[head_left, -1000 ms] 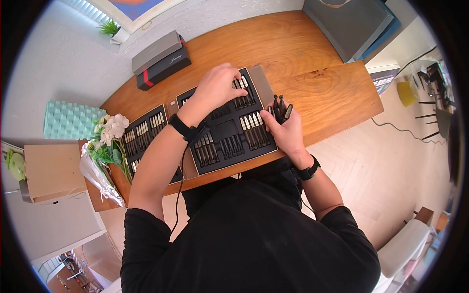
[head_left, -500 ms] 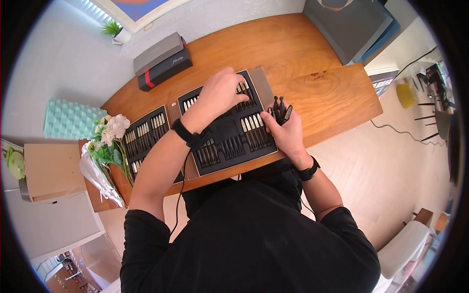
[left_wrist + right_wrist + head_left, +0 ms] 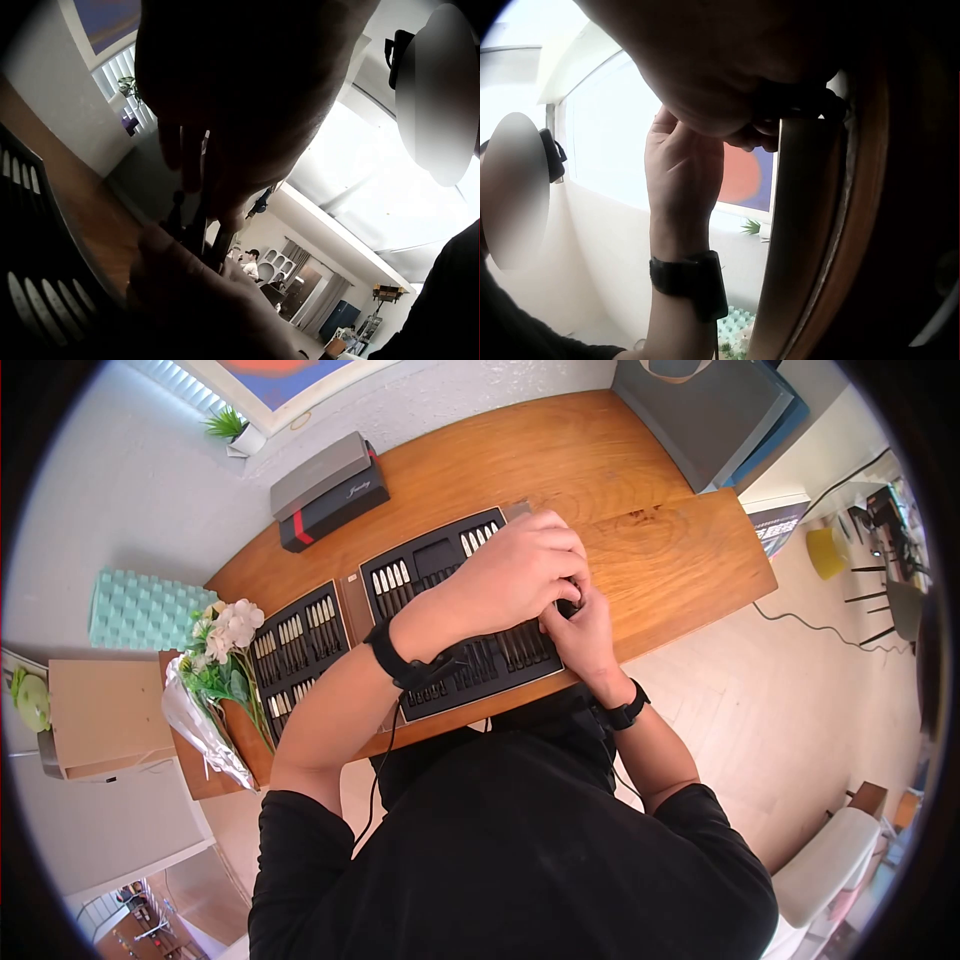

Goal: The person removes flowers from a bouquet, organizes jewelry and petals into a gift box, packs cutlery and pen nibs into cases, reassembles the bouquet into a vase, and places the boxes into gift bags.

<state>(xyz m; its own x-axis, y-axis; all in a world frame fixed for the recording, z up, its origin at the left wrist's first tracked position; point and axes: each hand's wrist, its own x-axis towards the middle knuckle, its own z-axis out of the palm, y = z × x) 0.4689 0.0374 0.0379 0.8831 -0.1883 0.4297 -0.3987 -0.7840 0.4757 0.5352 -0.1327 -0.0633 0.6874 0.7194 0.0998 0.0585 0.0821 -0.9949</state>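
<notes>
My left hand (image 3: 515, 580) reaches across the open cutlery case (image 3: 436, 556) and meets my right hand (image 3: 587, 640) at its right edge. The right hand grips several dark-handled pieces of cutlery (image 3: 178, 204), mostly covered by fingers in the head view. In the left wrist view, the left fingers and thumb pinch at this bundle, around a slim piece with a bright edge. Knives (image 3: 482, 540) with pale blades and dark handles lie in the case's upper right slots. More blades (image 3: 393, 578) show at upper left; the forearm and hand cover the middle.
A second tray of cutlery (image 3: 292, 638) lies left of the case, beside flowers (image 3: 235, 622) in silver wrap. Behind stands a grey-and-black box (image 3: 335, 500) with a red band. A large grey bag (image 3: 690, 420) stands at the table's back right.
My left hand has moved from the upper right slots, rightward and down, to the bundle in my right hand. The knives in those slots now show. The right hand stays nearly in place.
</notes>
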